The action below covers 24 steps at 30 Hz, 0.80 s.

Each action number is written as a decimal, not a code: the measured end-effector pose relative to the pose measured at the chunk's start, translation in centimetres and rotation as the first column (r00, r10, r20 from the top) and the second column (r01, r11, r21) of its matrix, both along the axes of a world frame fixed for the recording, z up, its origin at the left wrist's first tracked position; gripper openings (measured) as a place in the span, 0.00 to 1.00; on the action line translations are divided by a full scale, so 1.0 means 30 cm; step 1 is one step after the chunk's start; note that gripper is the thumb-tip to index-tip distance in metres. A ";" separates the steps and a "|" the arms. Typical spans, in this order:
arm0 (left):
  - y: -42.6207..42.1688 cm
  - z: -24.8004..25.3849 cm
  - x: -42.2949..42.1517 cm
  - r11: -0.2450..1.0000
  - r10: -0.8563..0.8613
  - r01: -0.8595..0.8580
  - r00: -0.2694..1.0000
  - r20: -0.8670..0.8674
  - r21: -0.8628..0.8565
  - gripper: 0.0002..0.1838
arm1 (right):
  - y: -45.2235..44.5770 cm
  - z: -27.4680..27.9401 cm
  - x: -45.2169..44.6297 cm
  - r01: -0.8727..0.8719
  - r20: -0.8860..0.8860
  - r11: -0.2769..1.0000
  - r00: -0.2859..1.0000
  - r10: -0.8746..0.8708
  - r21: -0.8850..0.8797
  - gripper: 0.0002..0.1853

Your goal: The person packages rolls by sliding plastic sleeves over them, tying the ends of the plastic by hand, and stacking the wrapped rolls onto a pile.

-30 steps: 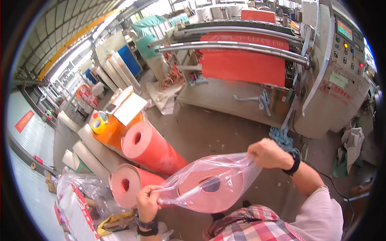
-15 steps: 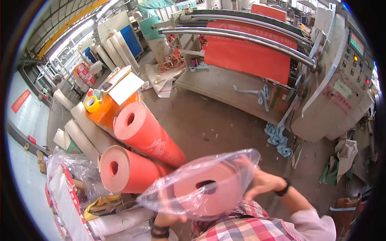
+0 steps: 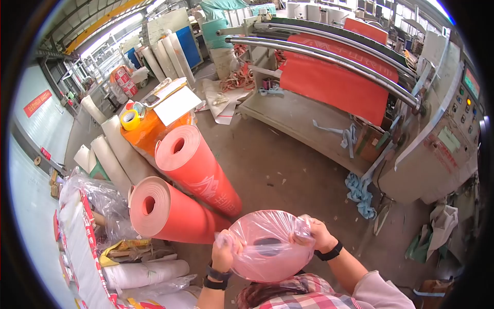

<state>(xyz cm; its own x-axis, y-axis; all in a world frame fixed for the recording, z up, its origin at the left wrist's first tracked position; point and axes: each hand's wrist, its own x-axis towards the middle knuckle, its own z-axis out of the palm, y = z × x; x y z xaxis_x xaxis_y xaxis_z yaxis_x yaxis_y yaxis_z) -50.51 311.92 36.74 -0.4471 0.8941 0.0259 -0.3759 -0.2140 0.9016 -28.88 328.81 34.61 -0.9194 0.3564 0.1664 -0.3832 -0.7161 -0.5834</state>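
Big machine ahead, two red rolls at left, and the near roll right by the person's shirt. Plastic covers its end; left hand and right hand, apart, clench opposite sides. Looks like a fitting step; the next tug calls for even tension.

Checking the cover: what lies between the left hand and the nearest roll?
Clear plastic film, gripped by the left hand and drawn over that roll; the head view shows it.

I've got two rolls left of my bagged roll, lower centre; tape and paper behind them, upper left; machine upper right.
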 end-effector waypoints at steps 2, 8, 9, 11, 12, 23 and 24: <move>-0.002 0.067 0.006 1.000 0.012 -0.008 0.953 -0.303 0.014 0.12 | -0.026 0.005 0.004 0.089 0.237 0.996 0.968 -0.081 -0.027 0.15; -0.030 0.061 0.014 0.986 0.135 -0.111 0.968 -0.214 0.121 0.27 | -0.018 0.104 0.007 0.309 0.072 0.560 0.828 -0.557 0.768 0.59; -0.050 0.044 0.003 0.999 0.033 -0.041 0.867 -0.498 -0.005 0.30 | -0.041 0.125 -0.005 0.159 0.322 0.587 0.708 -0.628 0.794 0.53; -0.023 -0.024 -0.042 0.997 -0.081 0.064 0.774 -0.628 -0.051 0.14 | -0.032 0.078 -0.036 -0.023 0.401 0.481 0.588 -0.703 0.877 0.36; -0.006 -0.038 -0.026 0.998 0.001 0.028 0.874 -0.485 0.051 0.10 | -0.042 0.065 -0.050 -0.026 0.394 0.474 0.598 -0.698 0.880 0.36; -0.043 0.086 0.040 0.984 -0.054 -0.035 0.876 0.479 0.177 0.17 | -0.143 0.193 -0.010 0.428 0.239 0.901 0.870 -0.432 0.070 0.10; -0.026 0.078 0.041 0.983 -0.052 -0.040 0.878 0.475 0.181 0.17 | -0.162 0.203 -0.023 0.452 0.263 0.886 0.846 -0.463 0.107 0.09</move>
